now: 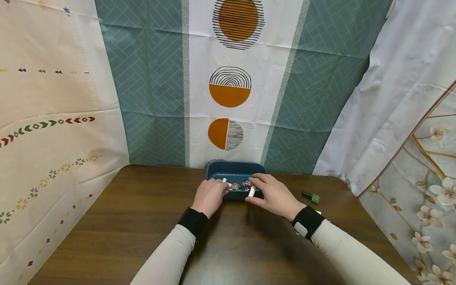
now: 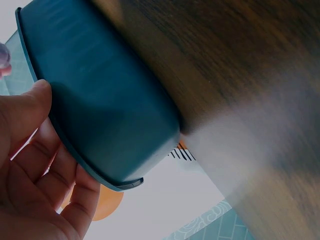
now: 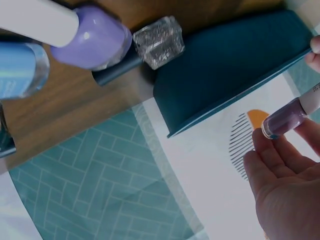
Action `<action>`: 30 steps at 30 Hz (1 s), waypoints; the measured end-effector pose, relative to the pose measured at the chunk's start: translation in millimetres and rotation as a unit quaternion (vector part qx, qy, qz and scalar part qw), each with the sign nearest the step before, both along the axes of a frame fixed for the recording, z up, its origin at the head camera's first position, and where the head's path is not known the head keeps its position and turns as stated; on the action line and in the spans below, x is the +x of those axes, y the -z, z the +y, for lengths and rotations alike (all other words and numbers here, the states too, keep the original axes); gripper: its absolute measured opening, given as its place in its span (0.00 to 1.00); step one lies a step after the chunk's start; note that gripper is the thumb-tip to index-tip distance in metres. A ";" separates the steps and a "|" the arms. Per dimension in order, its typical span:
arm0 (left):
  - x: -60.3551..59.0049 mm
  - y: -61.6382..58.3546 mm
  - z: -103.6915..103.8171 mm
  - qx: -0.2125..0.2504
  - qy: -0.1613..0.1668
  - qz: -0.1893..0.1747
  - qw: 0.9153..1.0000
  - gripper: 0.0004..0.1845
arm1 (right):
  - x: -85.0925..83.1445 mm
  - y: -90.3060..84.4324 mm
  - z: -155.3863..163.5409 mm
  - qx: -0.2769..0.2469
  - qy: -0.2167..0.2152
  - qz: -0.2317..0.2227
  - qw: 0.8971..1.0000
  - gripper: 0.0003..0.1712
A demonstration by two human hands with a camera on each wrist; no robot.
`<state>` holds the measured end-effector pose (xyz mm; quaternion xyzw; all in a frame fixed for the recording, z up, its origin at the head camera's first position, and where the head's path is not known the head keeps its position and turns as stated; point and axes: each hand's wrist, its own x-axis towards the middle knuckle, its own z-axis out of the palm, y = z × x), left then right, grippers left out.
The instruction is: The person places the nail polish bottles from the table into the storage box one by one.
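Bottle of purple nail polish [image 3: 283, 121] with a white cap sits pinched in the curled fingers of the right hand [image 1: 273, 195], just above the near rim of the blue tray [image 1: 233, 169]. Inside the tray, directly beyond that grip, lie several more small polish bottles [image 1: 239, 185]; their exact count cannot be told. Left hand [image 1: 210, 196] is at the tray's near left corner, thumb on the rim and fingers curled round the edge, as the left wrist view confirms. Tray stands on the brown wooden table [image 1: 142, 221], near its far edge. To the outer side of the right hand, apart from it, a green polish bottle [image 1: 312, 196] lies on its side. Patterned curtains [image 1: 235, 79] hang behind the tray.
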<state>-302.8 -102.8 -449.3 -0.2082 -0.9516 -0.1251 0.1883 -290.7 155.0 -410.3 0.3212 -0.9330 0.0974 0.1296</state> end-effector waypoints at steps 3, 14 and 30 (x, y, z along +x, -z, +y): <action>0.3 -0.4 0.6 0.001 -0.002 -0.005 1.000 0.06 | -5.9 -2.6 -1.3 -0.004 0.004 0.002 1.000 0.43; 0.2 -2.2 1.2 0.002 -0.001 -0.001 1.000 0.05 | -26.1 -6.1 -10.3 0.014 0.046 0.001 0.999 0.43; 0.7 -1.3 0.0 0.005 0.007 0.004 1.000 0.05 | -52.7 2.2 -24.9 0.046 0.088 -0.016 0.995 0.42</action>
